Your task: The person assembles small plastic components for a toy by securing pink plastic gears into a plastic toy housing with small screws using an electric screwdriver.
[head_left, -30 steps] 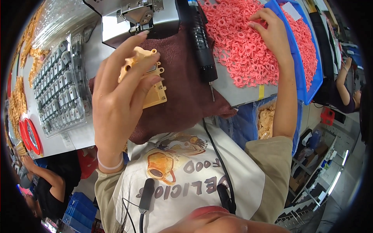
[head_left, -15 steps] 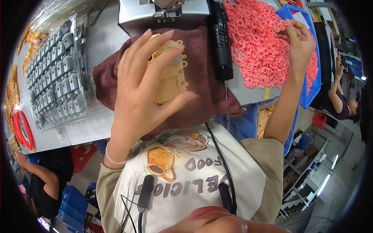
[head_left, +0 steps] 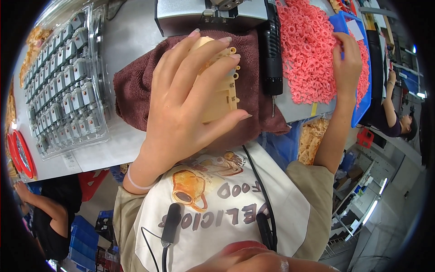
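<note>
My left hand (head_left: 181,97) lies across a beige plastic housing (head_left: 220,97), its fingers over the far part and its thumb stretched along the near right side. Small round eyelets show along the housing's right edge; much of the rest is under my hand. Beneath it is a folded maroon towel (head_left: 131,93). At the far right, the fingers of my right hand (head_left: 348,68) curl together at the edge of a heap of small pink rings (head_left: 308,59). What sits between those fingertips is too hidden to make out.
A black electric screwdriver (head_left: 272,54) lies right of the towel, beside a silver machine (head_left: 181,18). Clear trays of grey motors (head_left: 68,72) stand left. A blue tray (head_left: 340,20) borders the rings. Red-handled scissors (head_left: 20,154) lie near the left edge. Other people sit at both sides.
The table and its things sit slightly differently in view, the towel and machine further right. My right hand has drawn its fingers in closer to the rings. My left hand stays on the housing.
</note>
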A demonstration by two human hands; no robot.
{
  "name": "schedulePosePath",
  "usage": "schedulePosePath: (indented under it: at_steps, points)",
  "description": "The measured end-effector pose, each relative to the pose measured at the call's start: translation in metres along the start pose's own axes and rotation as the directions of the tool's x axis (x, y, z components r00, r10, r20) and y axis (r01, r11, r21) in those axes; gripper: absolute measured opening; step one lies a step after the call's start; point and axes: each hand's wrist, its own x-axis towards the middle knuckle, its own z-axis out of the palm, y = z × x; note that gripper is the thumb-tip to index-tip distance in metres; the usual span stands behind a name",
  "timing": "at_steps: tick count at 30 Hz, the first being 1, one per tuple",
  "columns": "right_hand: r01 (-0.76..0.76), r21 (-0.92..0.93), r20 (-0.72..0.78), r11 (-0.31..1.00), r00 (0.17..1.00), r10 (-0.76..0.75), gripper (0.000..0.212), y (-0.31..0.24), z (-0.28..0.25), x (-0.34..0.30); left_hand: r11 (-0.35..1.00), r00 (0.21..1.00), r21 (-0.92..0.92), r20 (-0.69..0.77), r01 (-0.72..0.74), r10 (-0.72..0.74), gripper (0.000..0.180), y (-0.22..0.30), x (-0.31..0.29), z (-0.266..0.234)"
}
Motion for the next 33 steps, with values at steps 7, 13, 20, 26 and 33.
schedulePosePath:
  at_steps: [7, 13, 20, 26, 33]
  points:
    - [-0.037, 0.452, -0.174, 0.891, 0.976, 0.129, 0.016, -0.071, -0.012, 0.001, 0.999, 0.999, 0.036, 0.021, 0.023, -0.024, 0.076, -0.001, -0.003, 0.000]
    - [0.135, 0.704, -0.078, 0.698, 0.991, -0.113, 0.022, -0.164, -0.016, 0.005, 0.998, 0.999, -0.041, -0.026, 0.043, -0.044, 0.089, -0.003, -0.003, 0.001]
    - [0.521, 0.414, -0.389, 0.747, 0.843, -0.372, 0.033, -0.181, 0.011, 0.005, 0.997, 0.996, -0.054, -0.075, 0.048, -0.052, 0.082, -0.003, -0.004, 0.007]
    - [0.272, 0.601, -0.192, 0.751, 0.962, -0.195, 0.026, -0.182, 0.007, 0.007, 0.995, 0.994, -0.086, -0.089, 0.050, -0.058, 0.082, -0.004, -0.005, 0.005]
    - [0.367, 0.662, -0.285, 0.654, 0.930, -0.233, 0.024, -0.184, 0.004, 0.006, 0.992, 0.995, -0.116, -0.079, 0.057, -0.066, 0.081, -0.004, -0.005, 0.007]
